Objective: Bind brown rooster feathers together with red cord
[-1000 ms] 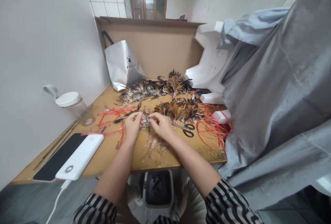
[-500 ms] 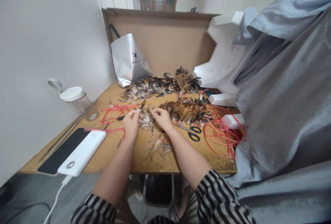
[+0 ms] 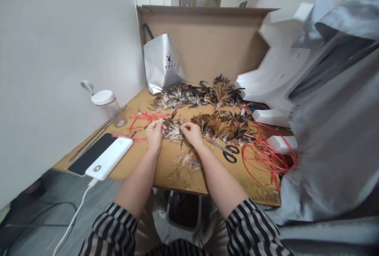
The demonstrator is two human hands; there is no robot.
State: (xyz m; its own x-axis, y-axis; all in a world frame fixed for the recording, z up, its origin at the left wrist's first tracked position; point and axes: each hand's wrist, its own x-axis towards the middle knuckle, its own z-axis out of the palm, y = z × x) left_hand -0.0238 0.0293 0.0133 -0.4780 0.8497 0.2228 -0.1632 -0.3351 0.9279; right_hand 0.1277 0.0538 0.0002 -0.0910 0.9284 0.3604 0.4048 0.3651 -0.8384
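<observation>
A small pale, mottled pile of feathers [image 3: 173,133] lies on the wooden table between my hands. At its left edge my left hand [image 3: 155,133] is closed in a pinch, and whatever sits between the fingertips is too small to make out. My right hand [image 3: 193,133] pinches at the pile's right edge, its fingertips close to the feathers; what they hold is unclear. Brown-gold feather bunches [image 3: 223,126] spread out just right of that hand. Loose feather scraps [image 3: 188,161] lie nearer me, partly under the right forearm. Black-handled scissors [image 3: 229,152] rest to the right.
Red plastic ribbon [image 3: 263,151] tangles at the right, with more red strips [image 3: 143,120] at left. Dark feather bunches [image 3: 189,96] line the back before a silver bag [image 3: 161,64]. A white power bank [image 3: 109,158], a phone [image 3: 93,154] and a lidded jar [image 3: 106,104] stand left.
The view has shifted, so the table appears further right. My hands stay at the pale feather pile, both still pinching, with only small finger movements.
</observation>
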